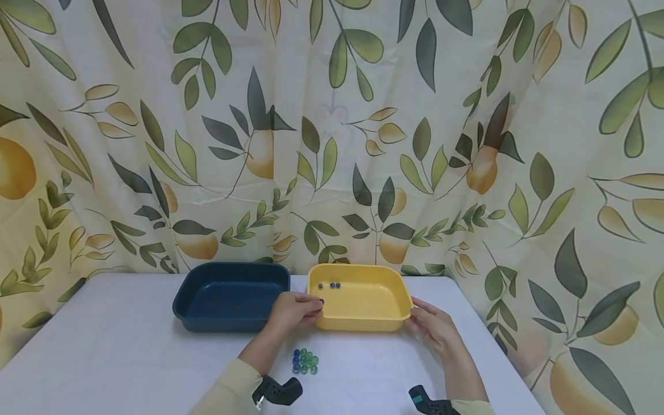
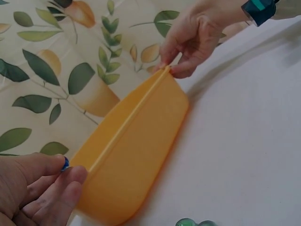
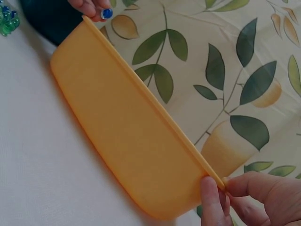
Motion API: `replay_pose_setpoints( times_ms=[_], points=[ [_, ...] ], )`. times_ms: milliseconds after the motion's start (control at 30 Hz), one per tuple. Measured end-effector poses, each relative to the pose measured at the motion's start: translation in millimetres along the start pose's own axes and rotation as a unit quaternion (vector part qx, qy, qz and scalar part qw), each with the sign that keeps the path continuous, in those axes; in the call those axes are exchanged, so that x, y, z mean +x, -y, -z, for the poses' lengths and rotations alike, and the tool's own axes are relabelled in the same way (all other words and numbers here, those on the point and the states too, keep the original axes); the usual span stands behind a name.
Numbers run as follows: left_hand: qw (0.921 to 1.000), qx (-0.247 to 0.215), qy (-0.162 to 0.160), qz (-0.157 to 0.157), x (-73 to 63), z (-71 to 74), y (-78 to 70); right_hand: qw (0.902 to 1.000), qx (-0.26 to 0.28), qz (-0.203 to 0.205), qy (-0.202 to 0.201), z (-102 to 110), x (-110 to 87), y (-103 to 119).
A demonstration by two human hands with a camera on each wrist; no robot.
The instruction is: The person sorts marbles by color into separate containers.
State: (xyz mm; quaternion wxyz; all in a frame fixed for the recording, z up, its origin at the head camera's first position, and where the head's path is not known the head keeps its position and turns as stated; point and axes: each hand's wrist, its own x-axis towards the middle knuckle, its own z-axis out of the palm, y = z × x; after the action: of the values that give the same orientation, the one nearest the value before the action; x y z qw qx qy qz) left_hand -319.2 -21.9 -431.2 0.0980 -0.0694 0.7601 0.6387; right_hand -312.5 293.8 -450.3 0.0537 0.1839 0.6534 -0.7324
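three tray (image 1: 363, 324) marbles (image 1: 332, 286), head view only; left hand (image 1: 294, 310) pinching marble (image 3: 107, 13), right hand (image 1: 436, 328), rim (image 3: 162, 116)

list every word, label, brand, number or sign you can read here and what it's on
No readable text anywhere.
Yellow tray: no lettering visible.
Blue tray: no lettering visible.
Backdrop cloth: leaves and fruit, no lettering.
Left wrist device and right wrist device: any marking too small to read.

Cream sleeves (image 1: 228, 387), black wrist devices (image 1: 282, 392)
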Motion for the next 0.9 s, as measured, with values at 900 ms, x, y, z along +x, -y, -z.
replay_pose_setpoints(
  times_ms=[900],
  points=[
    [0.9989,-0.013,-0.045,-0.01,23.2,-11.1,-7.8,0.9999,0.001,-0.01,-0.007,-0.4,2.0,-1.3]
  ],
)
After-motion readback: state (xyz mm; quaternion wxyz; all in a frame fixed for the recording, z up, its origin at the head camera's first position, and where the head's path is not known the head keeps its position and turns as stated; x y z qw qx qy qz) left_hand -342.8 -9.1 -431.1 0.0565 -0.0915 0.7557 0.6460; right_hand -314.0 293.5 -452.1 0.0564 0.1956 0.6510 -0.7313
